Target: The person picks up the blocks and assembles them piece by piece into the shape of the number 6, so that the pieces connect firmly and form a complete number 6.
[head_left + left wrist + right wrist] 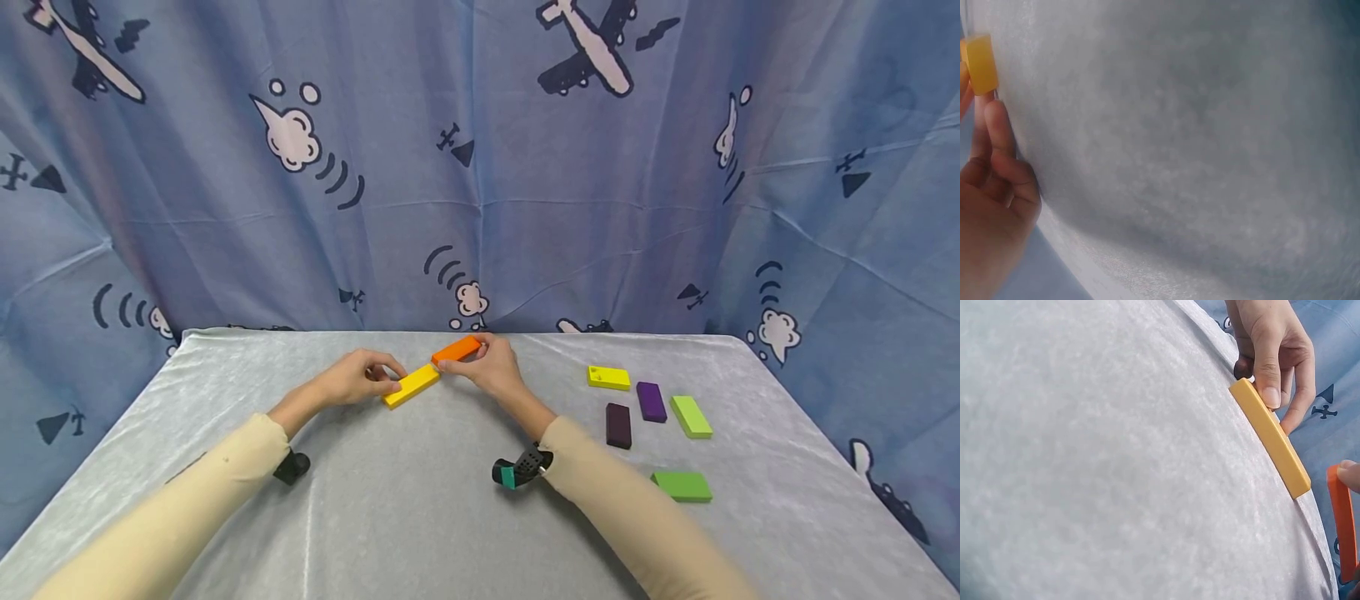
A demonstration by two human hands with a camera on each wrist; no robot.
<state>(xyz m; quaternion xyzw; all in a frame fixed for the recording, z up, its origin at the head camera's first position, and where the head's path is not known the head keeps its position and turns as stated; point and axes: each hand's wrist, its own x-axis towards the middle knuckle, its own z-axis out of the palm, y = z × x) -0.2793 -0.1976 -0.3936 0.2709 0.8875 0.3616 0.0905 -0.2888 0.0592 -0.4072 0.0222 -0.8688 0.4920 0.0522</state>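
Observation:
In the head view my left hand [356,377] pinches the near-left end of a long amber-yellow block [412,386] at the table's middle. The right wrist view shows the thumb of that hand on the side of the block [1270,440]. My right hand [491,364] grips an orange block [456,350] by its ends, between thumb and fingers. The orange block's near end sits right by the yellow block's far end, the two nearly in line. In the left wrist view only one end of the yellow block [982,65] shows, above the left fingers.
On the right side of the pale cloth-covered table [405,517] lie a yellow block [608,377], a purple block [651,402], a dark block [618,426], a lime block [691,417] and a green block [684,487]. A blue patterned curtain [525,250] hangs behind.

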